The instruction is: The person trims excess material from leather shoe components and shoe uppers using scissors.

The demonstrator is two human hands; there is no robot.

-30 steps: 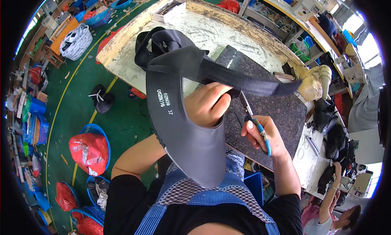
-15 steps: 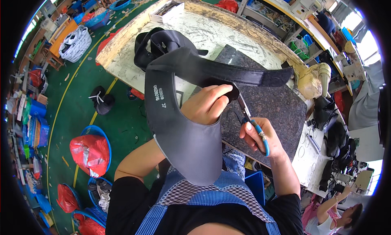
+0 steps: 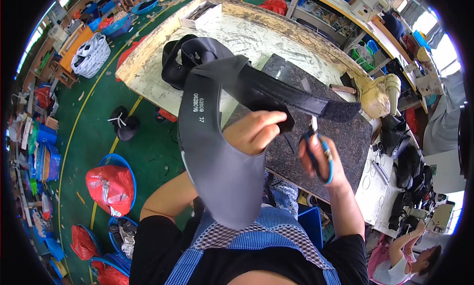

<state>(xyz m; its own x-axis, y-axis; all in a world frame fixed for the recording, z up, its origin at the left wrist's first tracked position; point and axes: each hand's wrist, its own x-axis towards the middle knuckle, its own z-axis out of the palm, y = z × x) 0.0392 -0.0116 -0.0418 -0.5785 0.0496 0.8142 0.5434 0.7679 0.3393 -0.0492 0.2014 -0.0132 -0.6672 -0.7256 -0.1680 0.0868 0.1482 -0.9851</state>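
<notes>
A large black leather shoe-upper piece [image 3: 222, 181], with pale print near its edge, hangs above my lap. My left hand [image 3: 252, 132] has its fingers closed on it, at a dark tab at the inner edge. From its top a stitched black strap [image 3: 291, 95] runs right over the stone slab and ends in a fuzzy patch [image 3: 341, 111]. My right hand [image 3: 323, 159], somewhat blurred, grips blue-handled scissors [image 3: 328, 162]. Their blades point up and pass beneath the strap. Other looped black pieces [image 3: 173, 62] lie at the upper left of the bench.
The dark stone slab [image 3: 340, 146] lies on the worn, wood-rimmed workbench [image 3: 237, 28]. A small white tray [image 3: 200, 16] stands at its far left corner. A machine part [image 3: 382, 97] juts up at the right. Red bags in blue baskets [image 3: 111, 188] stand on the green floor.
The scissors have shifted right and away from my left fingers to under the strap. The strap's end has dropped slightly, and the leather upper has tilted a little.
</notes>
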